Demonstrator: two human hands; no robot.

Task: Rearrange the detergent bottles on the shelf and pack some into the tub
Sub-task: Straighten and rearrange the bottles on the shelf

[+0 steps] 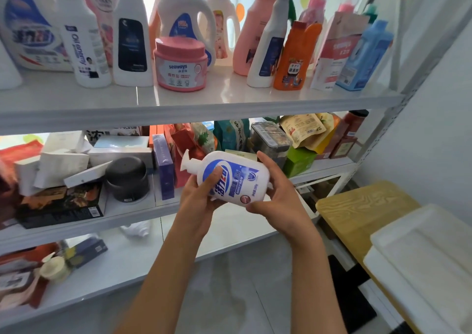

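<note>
Pump bottle (236, 177) gripped sideways by left hand (201, 195) and right hand (278, 193), label up for checking; tub (419, 264) at four o'clock.

The pump bottle (231, 177) I hold is white, its label blue and white with pale lilac areas and a small pink-red disc near the base. On the white shelf (204, 98) above, the squat jar (180, 64) is pink with a paler pink band and blue lettering. The tapered bottle (293, 57) is orange with a dark blue pictorial label. Right of it, the angular bottle (364, 57) is light blue. The tall bottle (131, 42) is white with a black label panel. The jug (185, 19) behind the jar is white with a blue cap and blue label. The tabletop (357, 213) shows yellow wood grain; the tub (424, 262) on it is white.
</note>
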